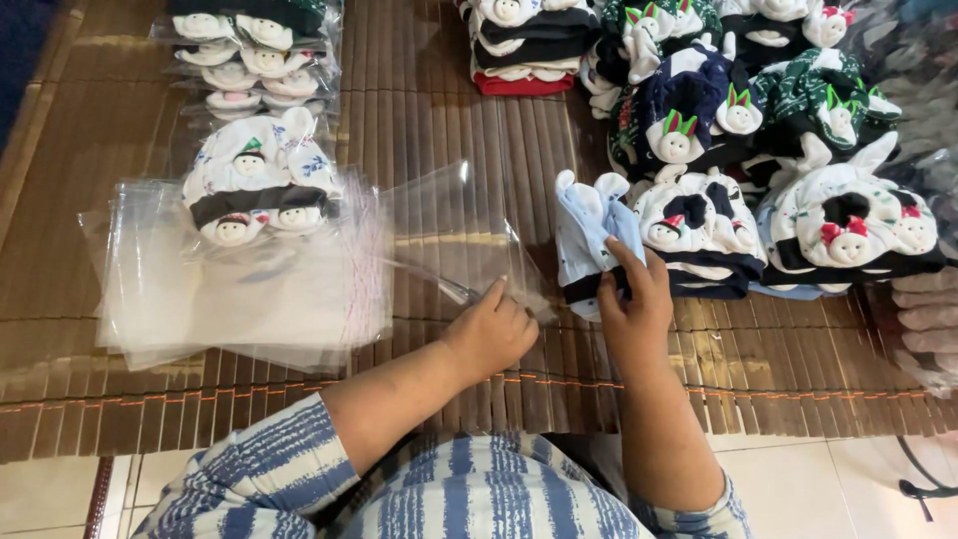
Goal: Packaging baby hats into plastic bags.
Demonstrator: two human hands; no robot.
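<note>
My left hand point(491, 324) pinches the mouth of a clear plastic bag point(454, 235) lying flat on the bamboo mat point(419, 100), while my right hand point(631, 299), its grip clamped on a folded pale-blue garment point(589, 235) just right of that mouth, would do best to keep the bundle compact and the opening spread. Bare mat lies between the hands and toward me; the bag stack point(239, 289) crowds the left, the garment piles point(778, 220) the right.

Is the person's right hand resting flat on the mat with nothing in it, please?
No, the right hand grips a light blue folded garment beside the stacked ones.
</note>
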